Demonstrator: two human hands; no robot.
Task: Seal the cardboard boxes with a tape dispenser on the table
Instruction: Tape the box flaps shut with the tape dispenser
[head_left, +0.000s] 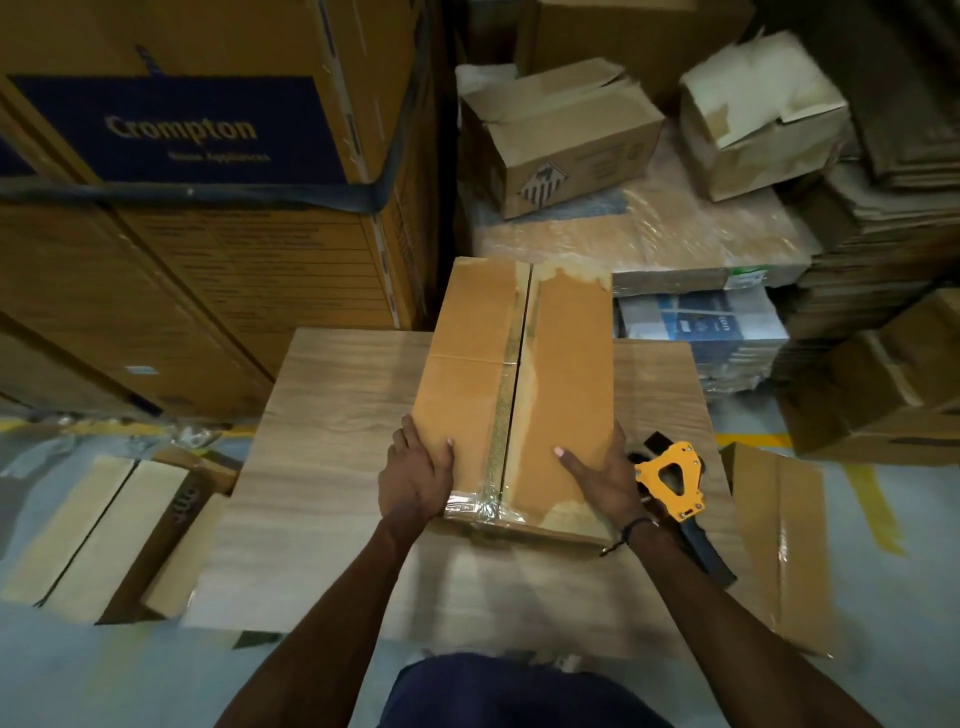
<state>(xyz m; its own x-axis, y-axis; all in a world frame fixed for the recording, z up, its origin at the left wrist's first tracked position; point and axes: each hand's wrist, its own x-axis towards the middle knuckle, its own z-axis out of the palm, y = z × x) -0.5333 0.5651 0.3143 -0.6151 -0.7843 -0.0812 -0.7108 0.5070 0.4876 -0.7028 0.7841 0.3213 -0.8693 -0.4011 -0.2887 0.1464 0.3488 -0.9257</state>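
Both hands (415, 480) (605, 480) on cardboard box (519, 384), tape dispenser (672, 480) beside right hand.

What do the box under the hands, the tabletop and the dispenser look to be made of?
Box: matte brown corrugated cardboard, glossy clear tape along its seam. Table: pale wood-grain surface, likely laminate. Tape dispenser: yellow frame, probably painted metal or plastic; dark handle.

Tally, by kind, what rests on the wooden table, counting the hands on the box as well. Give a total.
Cardboard box: 1
Tape dispenser: 1
Hands, left hand and right hand, gripping the box sides: 2
Total on the table: 4
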